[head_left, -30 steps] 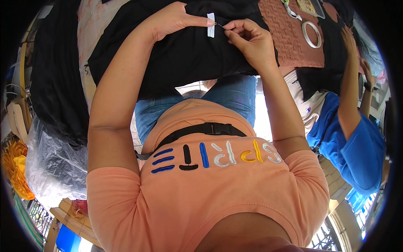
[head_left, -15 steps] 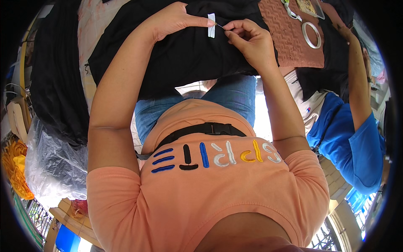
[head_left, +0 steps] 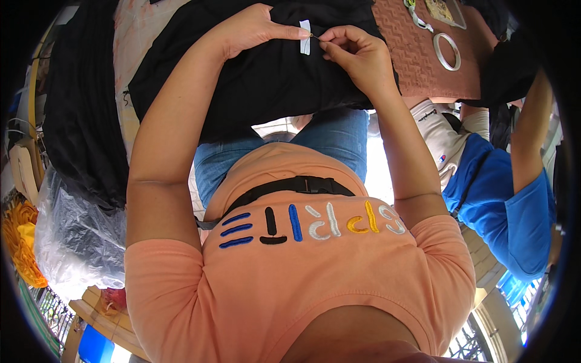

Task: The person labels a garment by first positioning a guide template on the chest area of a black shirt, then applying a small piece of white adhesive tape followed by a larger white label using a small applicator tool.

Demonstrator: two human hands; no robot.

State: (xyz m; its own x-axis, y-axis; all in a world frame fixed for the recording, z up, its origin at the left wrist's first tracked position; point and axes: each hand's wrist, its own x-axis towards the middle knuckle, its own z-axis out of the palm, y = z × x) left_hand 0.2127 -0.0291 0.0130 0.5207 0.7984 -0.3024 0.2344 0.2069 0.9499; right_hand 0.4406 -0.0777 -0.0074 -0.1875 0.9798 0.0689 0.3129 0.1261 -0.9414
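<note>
A black garment [head_left: 266, 85] lies spread over the table in front of me and hangs down onto my lap. On its upper edge sits a small white label [head_left: 304, 28]. My left hand [head_left: 251, 30] rests on the garment with its fingertips pinching the label. My right hand [head_left: 357, 54] is just right of the label, thumb and forefinger closed on a thin needle [head_left: 315, 37] whose tip meets the label. Both my forearms reach up from my orange shirt.
A brown knitted cloth [head_left: 417, 54] lies to the right with a white tape ring [head_left: 448, 51] on it. A co-worker in a blue sleeve [head_left: 514, 206] stands at the right, arm raised. Dark clothes [head_left: 78, 121] and a clear plastic bag [head_left: 78, 236] fill the left.
My hands have stayed at the label with hardly any movement. The co-worker's raised arm at the right has shifted further toward the edge.
</note>
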